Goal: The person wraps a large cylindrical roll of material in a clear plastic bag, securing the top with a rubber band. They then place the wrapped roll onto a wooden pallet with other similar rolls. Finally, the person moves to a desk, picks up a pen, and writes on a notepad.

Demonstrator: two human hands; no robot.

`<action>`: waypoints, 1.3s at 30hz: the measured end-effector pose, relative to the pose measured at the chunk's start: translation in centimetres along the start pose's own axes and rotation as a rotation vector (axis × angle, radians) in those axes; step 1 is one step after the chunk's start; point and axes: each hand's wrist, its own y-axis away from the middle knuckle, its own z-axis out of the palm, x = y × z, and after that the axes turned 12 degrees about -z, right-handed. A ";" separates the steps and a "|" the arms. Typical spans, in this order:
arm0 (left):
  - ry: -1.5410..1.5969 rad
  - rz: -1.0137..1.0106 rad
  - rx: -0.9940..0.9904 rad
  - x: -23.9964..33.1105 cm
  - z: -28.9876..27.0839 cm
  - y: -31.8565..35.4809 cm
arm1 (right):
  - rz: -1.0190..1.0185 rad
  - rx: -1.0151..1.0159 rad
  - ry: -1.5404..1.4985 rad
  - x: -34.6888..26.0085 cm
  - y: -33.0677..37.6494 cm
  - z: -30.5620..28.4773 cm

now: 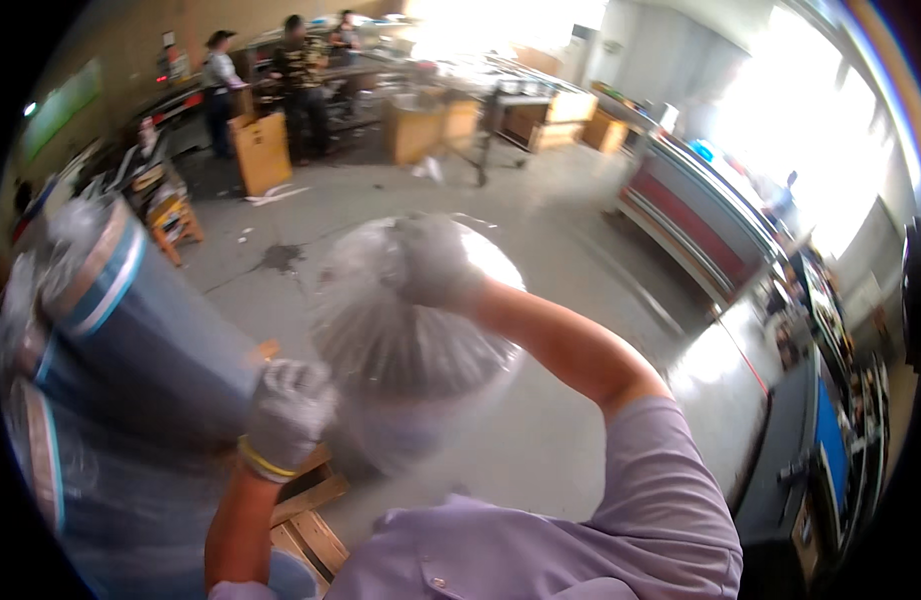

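A bulky roll wrapped in a clear plastic bag (411, 355) stands in front of me, with whitish material showing through its lower part. The plastic is bunched into pleats at the top, where my right hand (436, 262), in a pale glove, is closed on it. Beside the bag's left side, my left hand (291, 408) is curled into a fist. It wears a pale glove with a yellow cuff. Whatever it may hold is hidden. Large blue rolls in clear plastic (156, 310) lean just left of that hand.
A wooden pallet (309, 535) lies low beside the rolls. A long grey and red machine (696, 215) stands at right. People (301, 85) work at the back left near a wooden board (264, 153) and benches. A dark bench with a blue panel (829, 440) is at lower right.
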 end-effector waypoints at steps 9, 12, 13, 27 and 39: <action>0.489 0.107 -0.384 6.7 3.4 -6.1 | 0.244 -0.572 -0.072 1.5 -0.4 3.9; 0.577 0.102 -0.441 8.0 4.4 -8.6 | 0.275 -0.667 -0.117 0.7 -0.6 2.7; 0.550 0.134 -0.463 7.6 5.1 -9.3 | 0.268 -0.683 -0.160 -0.2 -1.1 1.3; 0.561 -0.184 -0.596 7.8 6.0 -13.4 | 0.056 -0.353 -0.742 9.2 8.4 -0.4; 0.961 -0.510 -0.490 6.6 8.3 -14.6 | 0.039 -0.335 0.187 -0.8 15.6 -7.5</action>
